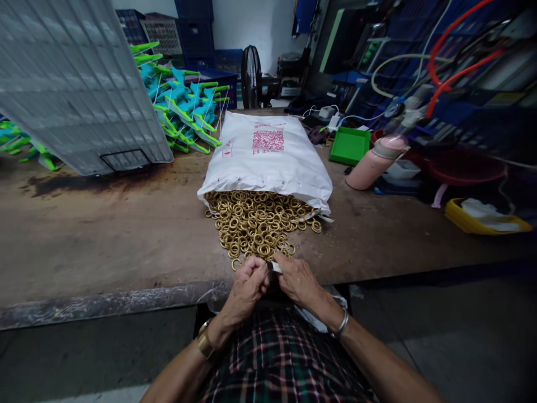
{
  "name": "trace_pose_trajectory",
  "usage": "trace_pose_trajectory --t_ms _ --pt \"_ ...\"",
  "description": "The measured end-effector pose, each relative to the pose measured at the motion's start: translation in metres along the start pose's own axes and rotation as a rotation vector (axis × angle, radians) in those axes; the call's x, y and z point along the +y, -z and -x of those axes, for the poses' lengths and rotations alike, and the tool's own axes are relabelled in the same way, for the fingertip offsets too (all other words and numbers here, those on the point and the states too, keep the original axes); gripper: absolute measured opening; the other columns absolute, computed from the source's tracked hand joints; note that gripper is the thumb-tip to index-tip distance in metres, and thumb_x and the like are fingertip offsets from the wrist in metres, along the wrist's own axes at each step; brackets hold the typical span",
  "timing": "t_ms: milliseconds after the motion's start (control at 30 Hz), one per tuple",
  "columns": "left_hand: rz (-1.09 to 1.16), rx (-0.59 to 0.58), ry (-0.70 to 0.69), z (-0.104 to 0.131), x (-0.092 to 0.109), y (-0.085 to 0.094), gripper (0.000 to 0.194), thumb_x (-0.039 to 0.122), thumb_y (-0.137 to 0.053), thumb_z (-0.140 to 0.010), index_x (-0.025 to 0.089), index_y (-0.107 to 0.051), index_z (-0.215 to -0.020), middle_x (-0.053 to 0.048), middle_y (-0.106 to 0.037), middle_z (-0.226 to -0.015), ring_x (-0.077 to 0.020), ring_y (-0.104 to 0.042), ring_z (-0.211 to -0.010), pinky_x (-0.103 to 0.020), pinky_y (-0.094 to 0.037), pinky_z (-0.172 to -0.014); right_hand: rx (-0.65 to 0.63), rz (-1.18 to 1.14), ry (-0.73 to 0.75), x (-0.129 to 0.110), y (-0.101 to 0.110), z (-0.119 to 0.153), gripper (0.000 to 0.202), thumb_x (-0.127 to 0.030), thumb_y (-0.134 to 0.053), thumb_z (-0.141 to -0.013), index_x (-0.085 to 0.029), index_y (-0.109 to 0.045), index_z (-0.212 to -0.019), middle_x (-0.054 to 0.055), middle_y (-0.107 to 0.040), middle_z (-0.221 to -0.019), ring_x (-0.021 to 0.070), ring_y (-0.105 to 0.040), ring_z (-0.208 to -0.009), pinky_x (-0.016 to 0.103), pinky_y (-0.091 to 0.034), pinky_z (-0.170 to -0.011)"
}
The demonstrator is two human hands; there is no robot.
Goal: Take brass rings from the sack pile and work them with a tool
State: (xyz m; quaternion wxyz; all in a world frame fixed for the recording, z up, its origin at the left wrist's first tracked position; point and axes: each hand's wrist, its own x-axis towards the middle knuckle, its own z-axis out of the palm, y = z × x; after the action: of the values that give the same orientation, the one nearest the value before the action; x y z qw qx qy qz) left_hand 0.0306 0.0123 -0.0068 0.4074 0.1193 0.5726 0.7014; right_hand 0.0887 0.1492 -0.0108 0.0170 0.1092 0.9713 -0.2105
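1. One small, slim black-and-white piece (275,267), material unclear, pinched in both left hand (248,284) and right hand (300,281).
2. Round gold-coloured rings (251,224) just beyond, spilling from white fabric sack (264,162).
3. Fiddly fingertip step, probably; calling for steadiness.

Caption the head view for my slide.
Left hand and right hand beside golden rings spilling from a white sack.

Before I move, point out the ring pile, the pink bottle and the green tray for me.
Ring pile (257,221): head view, middle of the pile.
Pink bottle (364,170): head view, its body.
Green tray (351,144): head view, its bare floor.
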Motion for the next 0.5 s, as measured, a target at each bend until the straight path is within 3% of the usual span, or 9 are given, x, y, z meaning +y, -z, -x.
trace_pose_trajectory --t_ms 200,333,500 --pt "0.188 -0.164 0.074 0.013 0.015 -0.008 0.024 0.039 -0.057 -0.080 0.017 -0.048 -0.077 0.005 -0.048 -0.056 -0.0043 -0.038 -0.043 -0.015 -0.024 -0.038 0.173 0.003 -0.250 0.045 0.015 -0.004 0.019 -0.015 -0.036 -0.079 -0.017 -0.054 -0.083 0.005 -0.058 -0.063 0.0151 -0.048 -0.054 0.027 -0.025 -0.054" --pt "0.348 -0.108 0.114 0.004 0.012 -0.009 0.025 0.039 -0.058 -0.078 0.016 -0.050 -0.075 0.000 -0.056 -0.072 -0.0040 -0.040 -0.044 -0.015 -0.026 -0.035 0.251 -0.081 -0.299 0.065 0.017 -0.008 0.018 -0.023 -0.036 -0.083 -0.019 -0.052 -0.076 0.002 -0.055 -0.061 0.0140 -0.047 -0.054 0.025 -0.027 -0.054" --pt "0.434 -0.044 0.155 -0.001 0.008 -0.005 0.021 0.034 -0.059 -0.078 0.015 -0.052 -0.075 -0.004 -0.060 -0.076 -0.0067 -0.049 -0.051 -0.015 -0.034 -0.039 0.225 -0.111 -0.277 0.061 0.011 -0.018 0.016 -0.028 -0.042 -0.083 -0.019 -0.055 -0.083 0.003 -0.060 -0.070 0.0145 -0.050 -0.061 0.024 -0.027 -0.057"
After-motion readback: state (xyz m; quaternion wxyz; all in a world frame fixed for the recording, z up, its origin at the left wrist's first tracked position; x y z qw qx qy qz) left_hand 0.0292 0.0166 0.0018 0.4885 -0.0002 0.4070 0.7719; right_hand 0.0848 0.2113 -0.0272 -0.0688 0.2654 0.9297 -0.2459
